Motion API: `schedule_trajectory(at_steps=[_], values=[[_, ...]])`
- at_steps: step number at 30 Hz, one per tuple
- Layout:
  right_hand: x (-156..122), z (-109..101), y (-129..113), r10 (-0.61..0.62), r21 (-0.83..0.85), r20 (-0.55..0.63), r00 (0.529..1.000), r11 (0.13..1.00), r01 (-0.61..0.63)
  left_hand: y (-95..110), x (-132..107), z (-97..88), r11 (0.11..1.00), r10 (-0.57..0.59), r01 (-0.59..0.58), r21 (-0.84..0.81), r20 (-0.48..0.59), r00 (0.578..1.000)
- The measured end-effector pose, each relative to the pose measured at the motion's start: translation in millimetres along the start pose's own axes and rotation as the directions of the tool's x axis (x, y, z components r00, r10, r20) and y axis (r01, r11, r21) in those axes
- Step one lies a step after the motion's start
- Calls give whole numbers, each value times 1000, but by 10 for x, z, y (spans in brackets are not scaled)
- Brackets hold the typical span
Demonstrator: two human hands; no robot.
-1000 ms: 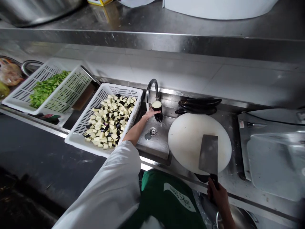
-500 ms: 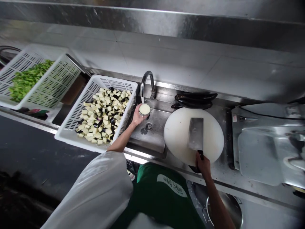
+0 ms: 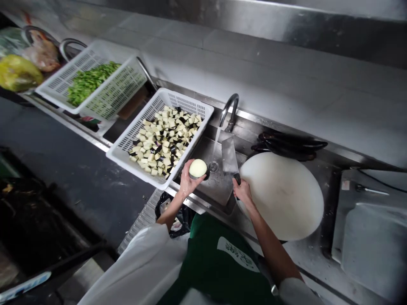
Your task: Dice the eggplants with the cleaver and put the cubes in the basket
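Observation:
My left hand (image 3: 188, 180) is wrapped round an eggplant (image 3: 197, 168), its pale round cut face turned up and dark skin at the side. It is held over the near left part of the sink (image 3: 219, 188). My right hand (image 3: 243, 190) grips a cleaver (image 3: 229, 156) by its black handle, with the broad blade pointing away from me over the sink. Water runs from the curved faucet (image 3: 234, 101) behind the blade. Beside the right hand lies a round white cutting board (image 3: 286, 195). Left of the sink, a white basket (image 3: 119, 154) holds many eggplant chunks (image 3: 165, 144).
Whole dark eggplants (image 3: 289, 144) lie behind the board. Farther left stands another white basket (image 3: 52, 91) with chopped greens (image 3: 90, 82), then a yellow bag (image 3: 19, 74). A black-bagged bin (image 3: 182, 226) sits below the counter edge. A second metal basin (image 3: 372, 241) is at right.
My left hand has brought the eggplant from under the faucet toward me. My right hand has lifted the cleaver off the board and moved it left over the sink. The view has turned left.

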State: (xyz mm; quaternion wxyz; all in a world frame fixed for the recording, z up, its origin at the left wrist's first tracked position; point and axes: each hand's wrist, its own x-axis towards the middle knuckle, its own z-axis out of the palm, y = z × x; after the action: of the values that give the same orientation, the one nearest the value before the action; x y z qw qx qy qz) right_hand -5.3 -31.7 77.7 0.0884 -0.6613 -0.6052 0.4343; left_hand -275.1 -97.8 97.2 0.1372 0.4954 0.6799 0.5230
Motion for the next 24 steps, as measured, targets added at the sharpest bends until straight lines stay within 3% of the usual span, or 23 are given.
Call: schedule_trajectory(at_steps=[3, 7, 11, 14, 16, 19, 21, 24], values=[[315, -54, -464, -88, -302, 7, 996, 950, 86, -49, -93, -69, 999, 4, -5, 42, 19, 1000], [567, -140, -947, -230, -659, 58, 971, 722, 211, -42, -125, -44, 997, -20, 15, 77, 76, 997], [639, -212, -1272, -328, -820, 84, 941, 513, 252, 2, -74, 16, 991, -68, 51, 126, 139, 988], [586, -334, -1389, -353, -872, 74, 933, 430, 232, 27, -9, 57, 984, -90, 61, 167, 177, 980], [483, -480, -1362, -353, -892, 64, 933, 399, 212, 19, 67, 109, 974, -131, 89, 207, 199, 971], [205, -800, -1128, -356, -916, 38, 934, 360, 175, -47, 277, 269, 957, -175, 110, 267, 231, 957], [-61, -1050, -859, -344, -925, 8, 939, 353, 137, -110, 498, 435, 952, -176, 95, 291, 266, 948], [-549, -1393, -342, -277, -912, -97, 956, 409, 26, -173, 912, 746, 948, -174, 67, 310, 335, 926]])
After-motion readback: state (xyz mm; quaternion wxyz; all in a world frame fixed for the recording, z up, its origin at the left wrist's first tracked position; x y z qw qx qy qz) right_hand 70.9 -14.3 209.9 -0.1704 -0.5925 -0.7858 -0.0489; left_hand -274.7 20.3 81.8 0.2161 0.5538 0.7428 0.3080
